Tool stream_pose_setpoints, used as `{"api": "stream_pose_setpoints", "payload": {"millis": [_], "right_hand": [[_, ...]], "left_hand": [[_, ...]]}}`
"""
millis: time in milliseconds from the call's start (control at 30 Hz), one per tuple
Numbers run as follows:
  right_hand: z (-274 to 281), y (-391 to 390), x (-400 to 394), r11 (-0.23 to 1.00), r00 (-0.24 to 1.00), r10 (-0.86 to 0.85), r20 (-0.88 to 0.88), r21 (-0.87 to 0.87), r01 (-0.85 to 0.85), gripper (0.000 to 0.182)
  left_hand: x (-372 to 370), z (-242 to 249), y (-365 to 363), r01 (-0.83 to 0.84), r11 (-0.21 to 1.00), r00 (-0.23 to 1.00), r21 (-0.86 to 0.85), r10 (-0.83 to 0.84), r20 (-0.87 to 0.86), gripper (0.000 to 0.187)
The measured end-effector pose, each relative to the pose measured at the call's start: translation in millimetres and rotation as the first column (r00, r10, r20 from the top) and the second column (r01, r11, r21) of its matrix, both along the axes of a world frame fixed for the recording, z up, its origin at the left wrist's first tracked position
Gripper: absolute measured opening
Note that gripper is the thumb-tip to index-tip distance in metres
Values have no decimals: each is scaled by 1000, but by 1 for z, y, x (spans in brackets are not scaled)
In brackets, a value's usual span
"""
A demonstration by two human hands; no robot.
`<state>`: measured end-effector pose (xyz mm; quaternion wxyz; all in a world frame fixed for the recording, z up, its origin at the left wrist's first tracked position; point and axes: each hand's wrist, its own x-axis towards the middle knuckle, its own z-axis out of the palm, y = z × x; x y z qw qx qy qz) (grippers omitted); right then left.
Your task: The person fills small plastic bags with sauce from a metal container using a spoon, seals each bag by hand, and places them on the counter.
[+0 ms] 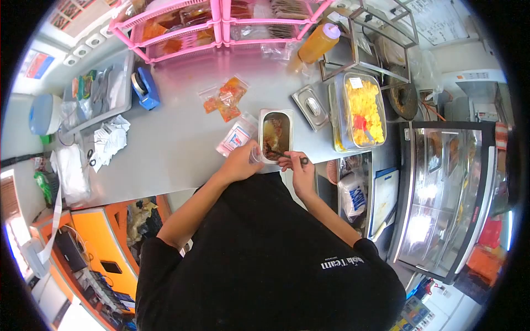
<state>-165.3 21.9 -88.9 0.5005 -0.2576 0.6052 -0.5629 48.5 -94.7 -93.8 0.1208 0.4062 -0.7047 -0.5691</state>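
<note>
A small rectangular steel food pan (pixel 293 122) stands at the table's front edge, with oily brown sauce (pixel 274 132) in it. My right hand (pixel 298 168) is closed around the dark handle of a spoon (pixel 280 154), whose head dips into the near end of the pan. On the pan's left side, my left hand (pixel 241 163) is closed on a small clear plastic cup (pixel 255 155); its contents are not clear. Just beyond that hand lies a clear packet with red and blue print (pixel 237 136). Small bags of orange-red food (pixel 227 100) lie farther back.
Right of the pan are a steel lid (pixel 311 108) and a clear tub of yellow pieces (pixel 365 110). A squeeze bottle (pixel 319 44) and pink baskets (pixel 221 25) stand behind. On the left are a blue tape dispenser (pixel 145 88), paper slips (pixel 110 140) and scissors (pixel 91 158).
</note>
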Motion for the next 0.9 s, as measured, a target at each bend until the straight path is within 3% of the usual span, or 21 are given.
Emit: {"api": "stream_pose_setpoints", "payload": {"millis": [33,167,267,400,600,700,800,900], "right_hand": [[0,-1,2,997,993,-77,95,4,77,30],[-7,4,-16,964,943,-264,203,80,253,33],[-12,8,-32,950,911,-314,269,93,300,34],[-14,10,-46,948,882,-317,349,114,296,33],[-26,15,-64,950,814,-306,494,104,294,32],[-35,16,-68,961,793,-263,550,79,264,31],[-41,18,-71,966,794,-236,560,50,252,30],[-43,16,-67,961,793,-257,552,61,269,29]], "left_hand": [[0,0,-1,7,1000,1000,-10,-7,-4,44],[2,-1,-2,2,1000,1000,-19,-3,-31,44],[3,4,-3,6,1000,1000,-6,-6,-13,44],[4,5,-3,7,998,999,-58,-9,-44,45],[10,23,-3,-21,999,999,-24,22,49,48],[14,29,-7,-13,1000,998,8,14,-58,44],[16,24,-11,12,979,986,-204,-45,-160,42],[21,37,-18,97,988,991,-120,-107,-81,44]]}}
